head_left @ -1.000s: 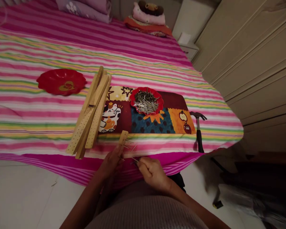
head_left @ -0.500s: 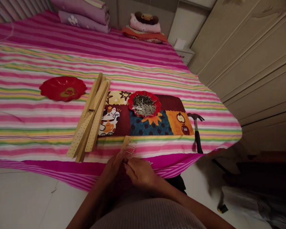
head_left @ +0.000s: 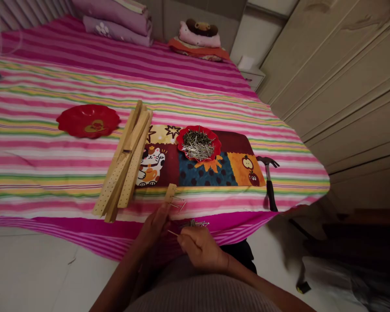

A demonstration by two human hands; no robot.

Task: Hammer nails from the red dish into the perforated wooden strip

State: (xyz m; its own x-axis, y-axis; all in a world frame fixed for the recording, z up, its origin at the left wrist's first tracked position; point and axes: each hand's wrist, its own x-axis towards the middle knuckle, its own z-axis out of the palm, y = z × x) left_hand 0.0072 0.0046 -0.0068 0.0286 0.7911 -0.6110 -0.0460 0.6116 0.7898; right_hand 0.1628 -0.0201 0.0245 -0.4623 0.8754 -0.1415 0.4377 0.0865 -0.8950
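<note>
Head view: a pale wooden strip [head_left: 170, 192] is gripped in the left hand [head_left: 155, 224] near the pink-striped cloth [head_left: 214, 201]; a thin metal nail [head_left: 173, 233] is pinched by the right hand [head_left: 199, 249]. Gold marking on the scalloped red plate [head_left: 72, 119] is illegible.

A home bedroom, shown by the striped bed [head_left: 71, 52].

Far ahead of the left hand [head_left: 156, 221], folded purple bedding [head_left: 117, 30] lies on a magenta striped bedspread [head_left: 169, 65]. Far ahead of the right hand [head_left: 201, 249], a brown item [head_left: 201, 28] tops folded pink cloth [head_left: 199, 40] and orange fabric [head_left: 198, 51]. A pale nightstand [head_left: 253, 79] stands just beyond, rightward. Paneled doors [head_left: 338, 82] rise right of both hands; sheer plastic [head_left: 326, 275] lies low at far right.
</note>
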